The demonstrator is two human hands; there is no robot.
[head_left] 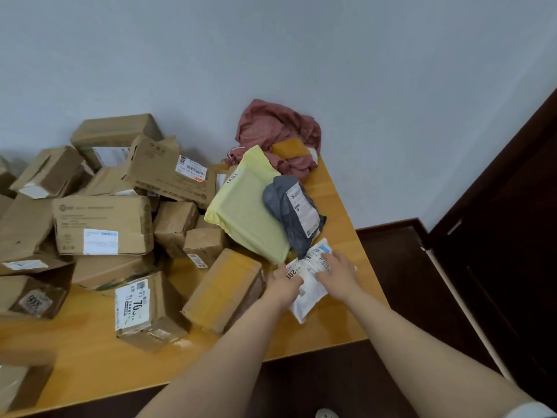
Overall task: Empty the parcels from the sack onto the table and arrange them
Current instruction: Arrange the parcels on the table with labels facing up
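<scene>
Left hand [284,283]: fingers are gripping white parcel [306,307].
Right hand [337,274]: fingers gripping it too.
Why: probably straightening it on bench [90,357].

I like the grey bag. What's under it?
The grey bag lies partly on the yellow parcel, its near end by the white parcel. Anything else beneath is covered.

Noted large "70" on white label [132,306] of nearest cardboard box [164,319]. Noted "201" on label of white mailer [307,300]. Possibly "210" on yellow mailer [247,218], top-edge label. Other labels, barcodes: too small to read.
</scene>
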